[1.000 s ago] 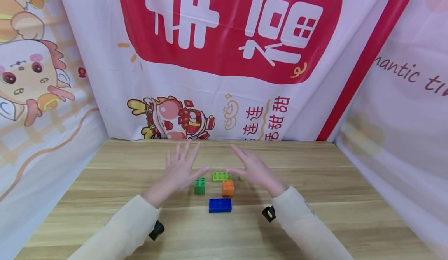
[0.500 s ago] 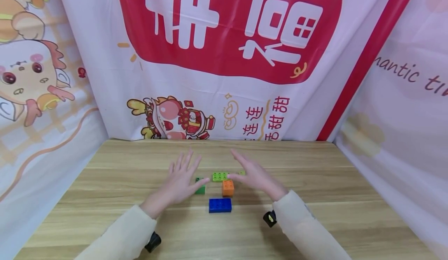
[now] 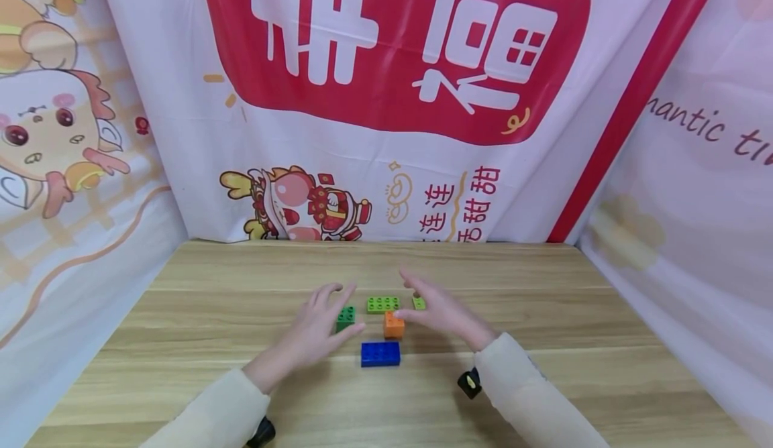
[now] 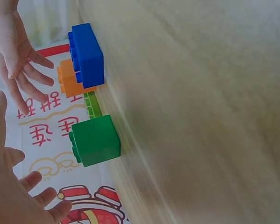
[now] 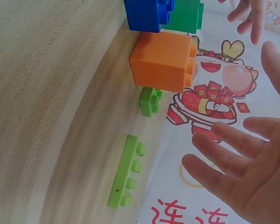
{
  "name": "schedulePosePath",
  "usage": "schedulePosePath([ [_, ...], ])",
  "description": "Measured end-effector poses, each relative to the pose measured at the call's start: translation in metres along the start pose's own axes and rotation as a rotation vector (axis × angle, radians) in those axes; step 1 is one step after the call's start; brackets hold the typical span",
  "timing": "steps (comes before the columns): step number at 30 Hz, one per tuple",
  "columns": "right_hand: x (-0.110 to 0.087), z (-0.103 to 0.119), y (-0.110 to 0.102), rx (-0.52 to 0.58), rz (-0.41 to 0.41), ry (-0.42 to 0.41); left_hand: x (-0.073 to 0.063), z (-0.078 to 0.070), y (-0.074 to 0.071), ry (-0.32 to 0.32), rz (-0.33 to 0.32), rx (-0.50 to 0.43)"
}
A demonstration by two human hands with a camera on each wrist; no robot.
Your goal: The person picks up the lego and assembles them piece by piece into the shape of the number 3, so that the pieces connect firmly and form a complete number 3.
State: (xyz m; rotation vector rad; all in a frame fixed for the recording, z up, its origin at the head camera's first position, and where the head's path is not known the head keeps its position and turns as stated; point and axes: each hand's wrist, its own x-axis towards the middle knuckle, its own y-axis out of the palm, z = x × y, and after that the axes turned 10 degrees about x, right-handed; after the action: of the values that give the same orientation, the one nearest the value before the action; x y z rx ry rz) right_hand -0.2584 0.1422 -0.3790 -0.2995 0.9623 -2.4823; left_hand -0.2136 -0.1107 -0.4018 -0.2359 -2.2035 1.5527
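Note:
Above the table my left hand [image 3: 309,330] hovers just left of the green brick [image 3: 345,318], thumb pointing right and fingers slightly bent. Across from it, my right hand [image 3: 441,308] has spread fingers; its thumb overlaps the orange brick [image 3: 394,328] in the head view. Neither hand holds anything. A blue brick [image 3: 380,354] lies in front, nearest the person. Behind the orange brick is a flat lime green brick [image 3: 383,305], with another lime brick [image 3: 418,303] partly hidden by the right hand. The left wrist view shows the green brick [image 4: 97,140] apart from the left fingers.
The wooden table [image 3: 181,341] extends around the bricks to a printed cloth backdrop [image 3: 392,186] at its far edge. Cloth walls stand at left and right. Black straps [image 3: 469,382] hang under the cream sleeves [image 3: 531,394].
My left hand has come down and a little toward the person, and its fingers have bent from spread. The right hand has lowered slightly. The bricks have stayed in place.

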Motion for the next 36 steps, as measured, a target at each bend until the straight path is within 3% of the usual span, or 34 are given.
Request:
schedulePosePath([
  [9,-0.002,-0.007,0.004,0.089,0.05,-0.006,-0.005,-0.003,0.004,0.015,0.073,-0.106],
  [19,0.0,-0.02,0.01,0.192,0.115,-0.044,-0.009,-0.002,0.015,0.108,0.229,-0.234],
  [24,0.0,-0.024,0.014,0.255,0.123,-0.001,-0.01,-0.002,0.019,0.148,0.235,-0.245],
  [30,0.001,-0.028,0.016,0.316,0.118,0.078,-0.009,0.0,0.022,0.15,0.259,-0.279],
  [36,0.003,-0.033,0.019,0.326,0.116,0.102,-0.008,0.004,0.026,0.155,0.291,-0.326],
])
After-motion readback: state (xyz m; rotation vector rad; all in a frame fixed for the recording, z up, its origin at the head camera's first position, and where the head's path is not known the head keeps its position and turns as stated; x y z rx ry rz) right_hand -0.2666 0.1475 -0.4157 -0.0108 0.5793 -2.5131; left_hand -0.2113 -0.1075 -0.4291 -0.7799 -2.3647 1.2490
